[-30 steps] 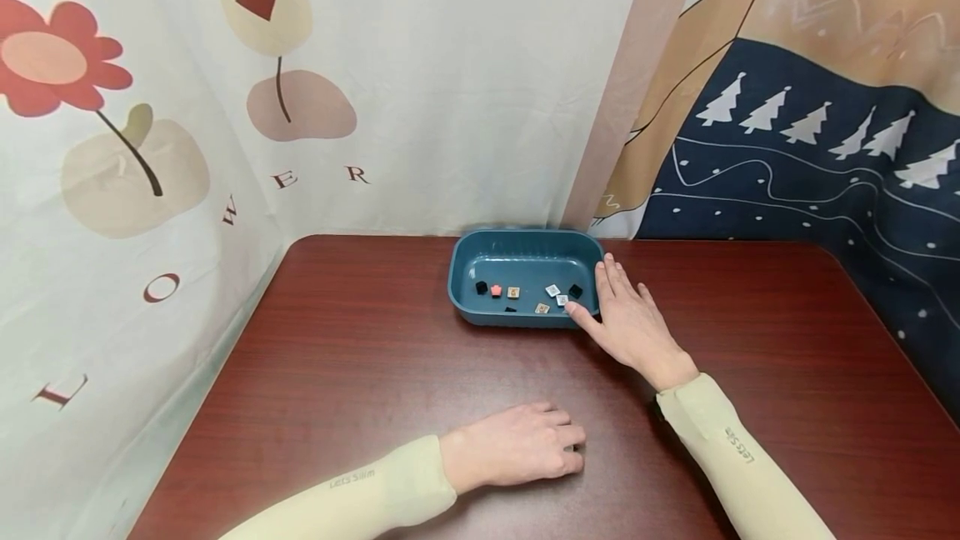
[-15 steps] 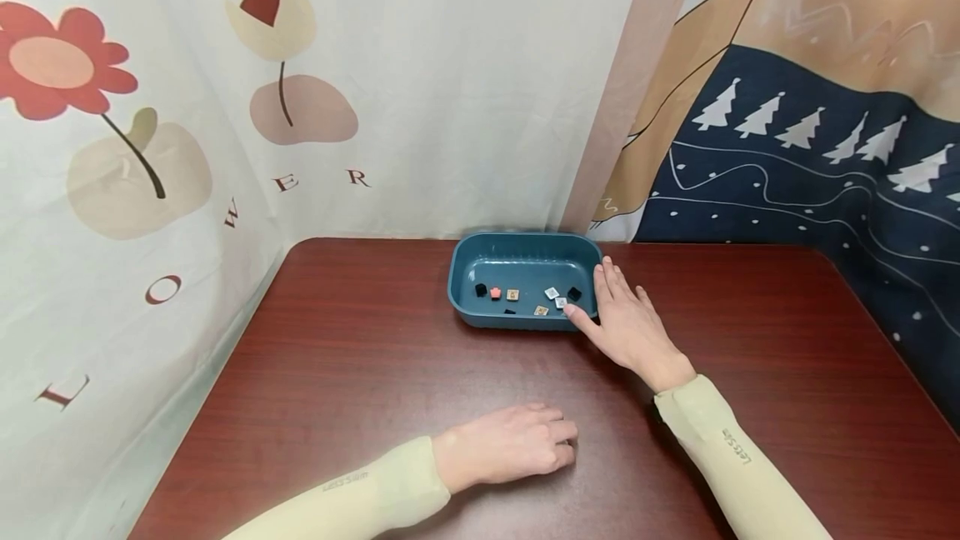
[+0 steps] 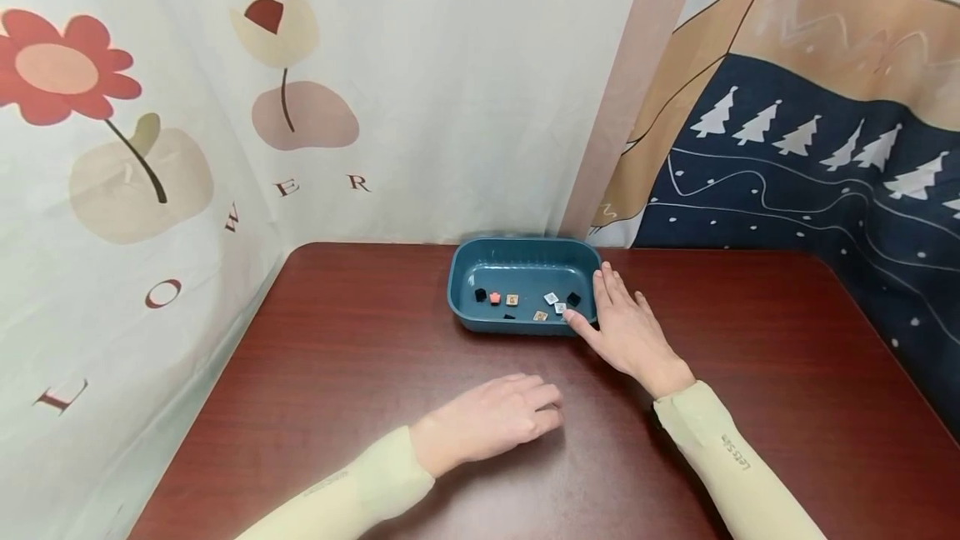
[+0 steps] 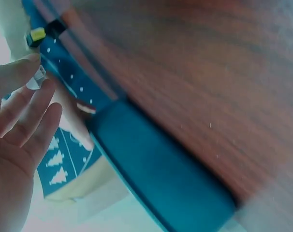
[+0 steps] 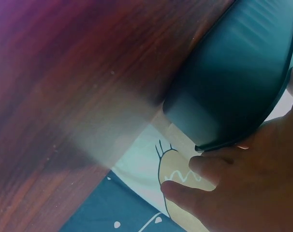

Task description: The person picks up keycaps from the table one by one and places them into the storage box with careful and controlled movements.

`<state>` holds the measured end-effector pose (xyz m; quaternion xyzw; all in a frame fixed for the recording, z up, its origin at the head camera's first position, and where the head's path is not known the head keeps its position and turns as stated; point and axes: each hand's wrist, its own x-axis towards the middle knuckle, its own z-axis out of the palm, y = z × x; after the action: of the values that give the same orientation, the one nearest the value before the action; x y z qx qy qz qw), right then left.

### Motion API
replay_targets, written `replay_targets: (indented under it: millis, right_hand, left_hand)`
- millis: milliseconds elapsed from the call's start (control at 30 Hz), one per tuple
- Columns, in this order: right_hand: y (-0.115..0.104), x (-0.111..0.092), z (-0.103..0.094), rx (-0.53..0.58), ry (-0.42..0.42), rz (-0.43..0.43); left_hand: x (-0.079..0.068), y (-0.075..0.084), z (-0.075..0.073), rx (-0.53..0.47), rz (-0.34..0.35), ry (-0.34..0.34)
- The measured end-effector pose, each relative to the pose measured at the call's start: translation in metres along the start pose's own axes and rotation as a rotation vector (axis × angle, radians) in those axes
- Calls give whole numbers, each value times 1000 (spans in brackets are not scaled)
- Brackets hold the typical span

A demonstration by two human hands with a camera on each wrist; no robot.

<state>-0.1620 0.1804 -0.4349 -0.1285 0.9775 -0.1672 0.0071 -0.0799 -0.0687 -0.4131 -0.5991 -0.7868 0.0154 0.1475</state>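
Observation:
A blue rectangular plastic box (image 3: pixel 517 275) stands near the table's back edge. Scattered on its floor are several small keycap-like pieces, among them a pink piece (image 3: pixel 495 299), a tan printed square (image 3: pixel 512 300), a white square (image 3: pixel 551 298) and a black piece (image 3: pixel 573 299). My right hand (image 3: pixel 630 332) holds the box at its right front corner, thumb over the rim, fingers fairly straight along the outer side. In front of the box, my left hand (image 3: pixel 487 415) is over the table; the left wrist view shows it pinching a small whitish piece (image 4: pixel 36 79) between thumb and fingertip.
A dark red-brown wooden table (image 3: pixel 337 357) spreads around the box. Behind it hangs a white curtain (image 3: pixel 465 107) with flowers and letters, and at the right a navy cloth (image 3: pixel 810 182) with white trees.
My left hand has risen slightly and moved forward and to the left. The right hand stays at the box corner. The head view has tilted a little.

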Motion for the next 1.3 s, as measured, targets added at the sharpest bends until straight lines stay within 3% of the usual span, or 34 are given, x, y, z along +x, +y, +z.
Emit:
replay_targets:
  millis: [233,533,767,1067,1300]
  right_hand:
    - [0,-2,2,0,-4,7]
    - [0,-2,3,-4,1,1]
    - [0,-2,2,-9,5,-7]
    - [0,-1,0,-10,1,-8]
    - [0,0,1,-12,1,-6]
  left_hand:
    - [-4,-13,-7,-18,-57,61]
    - [-4,-43,-16,-111,-154,261]
    - [0,-65,-19,-102,-202,344]
    - [6,-87,-13,-208,-268,354]
    - [14,-106,-2,-227,-325,278]
